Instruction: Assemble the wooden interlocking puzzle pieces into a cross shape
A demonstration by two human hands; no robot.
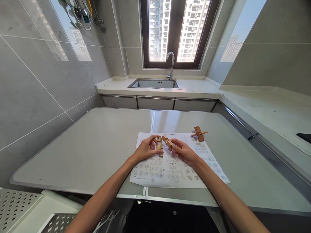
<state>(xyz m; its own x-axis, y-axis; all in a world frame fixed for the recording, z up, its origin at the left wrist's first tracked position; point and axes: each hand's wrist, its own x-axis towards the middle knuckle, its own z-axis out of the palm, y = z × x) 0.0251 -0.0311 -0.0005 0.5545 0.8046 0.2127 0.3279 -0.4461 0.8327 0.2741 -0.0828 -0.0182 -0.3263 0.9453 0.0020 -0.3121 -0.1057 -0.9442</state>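
Person standing at a grey table (80, 152), both forearms reaching out over the near edge. A printed instruction sheet (179, 174) is lying flat on the table, squared to the person, rows of small diagrams facing them, probably so it can be read while the hands are working above it.

Left hand (145, 149) is pinching a cluster of wooden puzzle pieces (159, 147), fingers closed on it from the left, thumb underneath as far as I can tell. The cluster is hovering just above the far half of the sheet, or resting lightly on it; I cannot tell which.

Right hand (182, 151) is closing its fingertips on a single wooden bar (167, 141), which is tilting down toward the cluster and touching it or just beside it. The bar seems angled that way so that its end meets a gap in the cluster, one hand steadying while the other is guiding. That is my reading, not something plainly shown.

Far right of the hands, just off the sheet's far corner, a second wooden puzzle (199, 133) is sitting on the bare table, a block with thin sticks crossing through it. Nobody is touching it; it is well clear of the working area.

Beyond the table, a sink (154, 83) and tap (170, 64) are standing under a window (175, 32). Light is coming in from there.
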